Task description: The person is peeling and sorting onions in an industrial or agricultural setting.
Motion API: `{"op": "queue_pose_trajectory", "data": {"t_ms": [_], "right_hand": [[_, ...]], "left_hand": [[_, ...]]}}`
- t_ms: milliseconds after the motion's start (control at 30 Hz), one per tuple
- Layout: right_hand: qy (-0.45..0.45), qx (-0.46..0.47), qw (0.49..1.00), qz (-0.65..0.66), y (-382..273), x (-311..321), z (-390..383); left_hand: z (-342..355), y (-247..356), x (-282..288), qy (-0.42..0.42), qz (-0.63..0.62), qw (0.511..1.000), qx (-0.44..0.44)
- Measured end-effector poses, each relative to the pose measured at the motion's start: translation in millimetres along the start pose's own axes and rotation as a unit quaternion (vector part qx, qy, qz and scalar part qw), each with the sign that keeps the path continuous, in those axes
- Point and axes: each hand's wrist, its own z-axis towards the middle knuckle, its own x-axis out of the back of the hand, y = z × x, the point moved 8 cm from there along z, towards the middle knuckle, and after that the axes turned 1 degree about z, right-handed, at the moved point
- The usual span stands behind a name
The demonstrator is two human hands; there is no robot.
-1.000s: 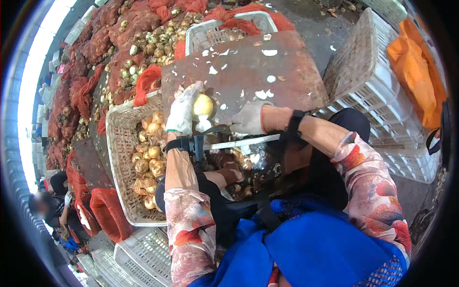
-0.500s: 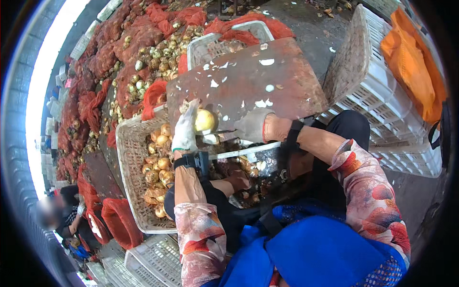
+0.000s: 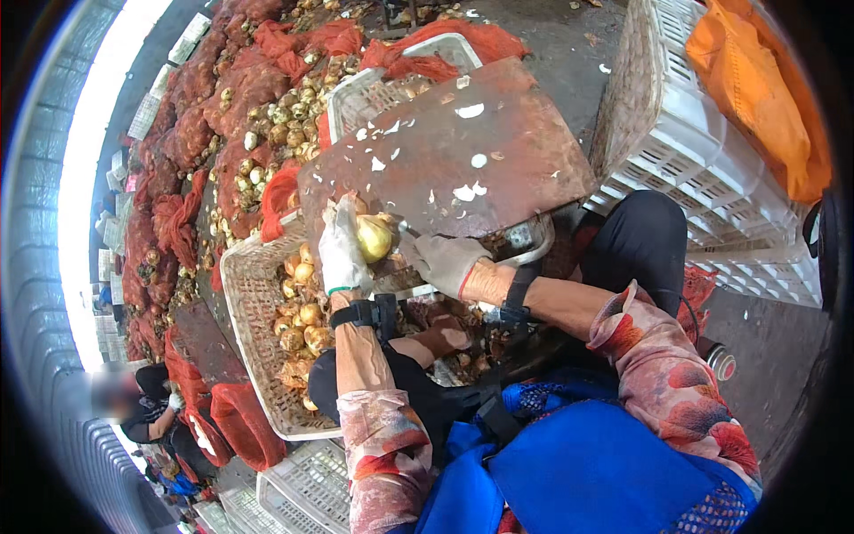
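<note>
Turned since the earlier frame, the onion (image 3: 375,238) now shows a different face, a tapered end at its upper right, while the gloved right hand (image 3: 447,264) has come closer to it. Its skin is smooth, glossy and yellow-green, the body a plump globe. It lies against the fingers of the left hand (image 3: 343,249), over the near left part of the board (image 3: 489,142); its long axis appears to run from lower left to upper right, the tapered end pointing away from the wearer. The left hand, in a white knitted glove, is curled around the bulb's left side. The right hand, in a greyer fabric glove, is closed on what seems to be a knife (image 3: 407,232), though only a small dark part shows and its exact form cannot be told.

Brown-red and scuffed, the flat board bears thin, curved white peelings (image 3: 464,192). To its lower left, a perforated plastic crate (image 3: 252,329), pale and soiled, contains rounded onions in papery golden skins (image 3: 310,313). Beyond lie red mesh sacks (image 3: 189,133), soft and bulging; at right rise rigid latticed white crates (image 3: 712,169) with limp orange fabric (image 3: 756,89).
</note>
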Motion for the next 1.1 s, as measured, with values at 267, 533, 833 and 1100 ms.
{"op": "queue_pose_trajectory", "data": {"t_ms": [267, 533, 833, 1100], "right_hand": [[0.017, -0.059, 0.998, -0.007, -1.6, -9.5, 6.9], [0.005, -0.091, 0.994, -0.052, -14.4, -8.1, 21.0], [-0.074, -0.134, 0.988, -0.013, -1.1, -14.2, 32.2], [-0.052, -0.132, 0.990, 0.026, 14.6, -0.5, -10.9]], "left_hand": [[1.2, -26.2, -1.8, 0.001, -0.047, 0.996, 0.070], [2.3, -8.6, 1.2, 0.058, -0.107, 0.992, 0.028], [3.3, -7.9, 0.1, 0.040, -0.098, 0.994, 0.041], [-15.8, -34.7, 23.1, 0.005, -0.082, 0.979, 0.187]]}}
